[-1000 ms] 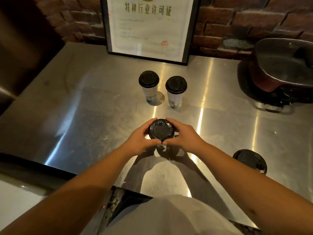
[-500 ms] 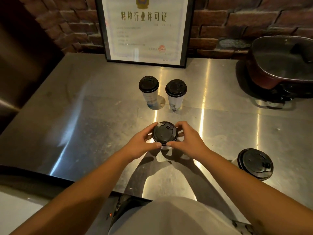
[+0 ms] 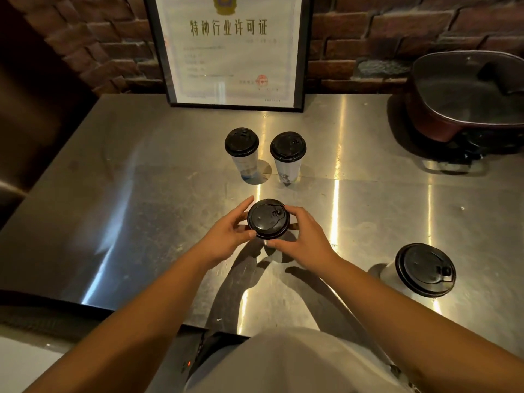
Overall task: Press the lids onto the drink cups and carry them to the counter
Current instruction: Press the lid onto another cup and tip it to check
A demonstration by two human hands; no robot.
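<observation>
Holding the black lid by its rim, I have my left hand curled on one side and my right hand on the other, thumbs at the near edge and fingers round the far edge. Both grips are closed on the lid; the cup under it is almost wholly hidden, so I cannot tell whether the rim has seated all the way round. It stands on the steel table, in front of two lidded cups standing side by side near the framed certificate, and another lidded cup sits well off to my right.

What worries me is uneven pressure. If I push harder on one side, the lid may seat on that side and ride up on the other, and I would likely learn of it only when lifting. Squeezing the cup wall could buckle it and force drink out. The table looks slick, so a sideways shove might slide or tip the cup.
</observation>
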